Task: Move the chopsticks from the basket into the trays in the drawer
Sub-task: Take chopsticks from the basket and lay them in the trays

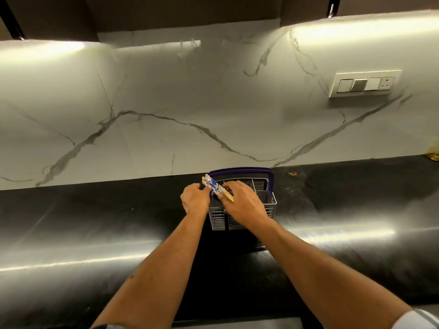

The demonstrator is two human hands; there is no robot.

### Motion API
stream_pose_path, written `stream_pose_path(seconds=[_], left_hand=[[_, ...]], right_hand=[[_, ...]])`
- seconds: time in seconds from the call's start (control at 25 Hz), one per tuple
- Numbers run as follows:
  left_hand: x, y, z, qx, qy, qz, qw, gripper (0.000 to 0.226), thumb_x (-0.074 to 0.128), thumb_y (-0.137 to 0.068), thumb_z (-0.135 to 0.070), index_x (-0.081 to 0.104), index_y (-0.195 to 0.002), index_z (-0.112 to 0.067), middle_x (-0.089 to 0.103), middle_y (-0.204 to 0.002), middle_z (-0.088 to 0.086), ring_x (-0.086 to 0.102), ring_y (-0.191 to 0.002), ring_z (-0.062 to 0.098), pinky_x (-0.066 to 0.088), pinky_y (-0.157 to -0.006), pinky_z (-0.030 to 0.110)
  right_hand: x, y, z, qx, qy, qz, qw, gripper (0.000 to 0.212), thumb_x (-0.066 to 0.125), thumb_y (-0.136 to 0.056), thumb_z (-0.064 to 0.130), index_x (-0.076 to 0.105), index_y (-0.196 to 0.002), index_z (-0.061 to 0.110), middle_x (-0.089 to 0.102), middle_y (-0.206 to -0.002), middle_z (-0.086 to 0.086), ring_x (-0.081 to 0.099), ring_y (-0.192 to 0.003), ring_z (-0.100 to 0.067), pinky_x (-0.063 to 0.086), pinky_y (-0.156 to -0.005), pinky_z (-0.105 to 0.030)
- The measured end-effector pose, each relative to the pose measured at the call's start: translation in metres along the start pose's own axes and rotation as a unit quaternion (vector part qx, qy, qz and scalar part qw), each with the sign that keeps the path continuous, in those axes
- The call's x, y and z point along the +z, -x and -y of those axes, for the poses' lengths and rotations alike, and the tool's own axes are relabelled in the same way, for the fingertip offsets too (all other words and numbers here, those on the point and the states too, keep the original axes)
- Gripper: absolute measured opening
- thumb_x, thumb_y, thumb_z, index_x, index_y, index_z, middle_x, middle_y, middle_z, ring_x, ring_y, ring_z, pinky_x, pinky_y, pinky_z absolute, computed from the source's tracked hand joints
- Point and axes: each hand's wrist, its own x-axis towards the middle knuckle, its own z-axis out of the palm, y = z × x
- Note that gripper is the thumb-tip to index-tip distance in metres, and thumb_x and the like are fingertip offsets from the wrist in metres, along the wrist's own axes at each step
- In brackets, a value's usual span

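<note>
A grey slotted cutlery basket [270,205] with a purple handle [240,170] stands on the black counter near the marble wall. A bundle of chopsticks [215,186] with blue-and-white patterned tops and yellow shafts leans out over the basket's left rim. My left hand [195,200] grips the bundle at its patterned end. From the right, my right hand [244,204] reaches over the basket and pinches the yellow shafts. The chopsticks' lower ends are hidden behind my hands. No drawer or trays are in view.
The glossy black counter [95,233] runs left and right of the basket. A marble backsplash rises behind it, with a switch plate [364,84] at the upper right. Dark cabinets hang overhead. A small yellow object [433,156] sits at the far right edge.
</note>
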Motion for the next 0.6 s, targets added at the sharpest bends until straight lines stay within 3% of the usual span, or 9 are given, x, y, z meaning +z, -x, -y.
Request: stream_pose_path(seconds=[0.28,0.44,0.6], left_hand=[[0.012,0.005,-0.006,0.030,0.083,-0.050,0.995,0.016,0.062,-0.093,-0.025,0.073,-0.100,-0.015,0.070,-0.084,-0.002,0.070,-0.078,0.015,0.060,-0.076,0.040],[-0.007,0.004,-0.009,0.055,0.109,-0.062,0.991,0.029,0.067,-0.091,-0.022,0.066,-0.119,-0.017,0.071,-0.107,0.002,0.071,-0.089,0.015,0.061,-0.078,0.037],[-0.046,0.006,-0.027,0.147,0.100,-0.078,0.981,0.032,0.068,-0.090,-0.022,0.066,-0.120,-0.015,0.071,-0.107,0.003,0.071,-0.083,0.011,0.062,-0.074,0.032]], right_hand=[[0.004,0.005,-0.015,-0.007,-0.003,-0.009,1.000,0.033,0.058,-0.097,0.036,0.059,-0.126,0.021,0.064,-0.115,0.001,0.055,-0.096,-0.011,0.048,-0.082,-0.026],[-0.001,0.009,-0.016,0.005,-0.009,0.002,1.000,0.038,0.057,-0.097,0.038,0.057,-0.131,0.020,0.063,-0.121,0.000,0.055,-0.101,-0.011,0.051,-0.086,-0.029],[-0.012,0.011,-0.005,0.023,-0.041,-0.002,0.999,0.037,0.058,-0.097,0.038,0.056,-0.131,0.023,0.061,-0.127,0.001,0.058,-0.110,-0.015,0.054,-0.095,-0.039]])
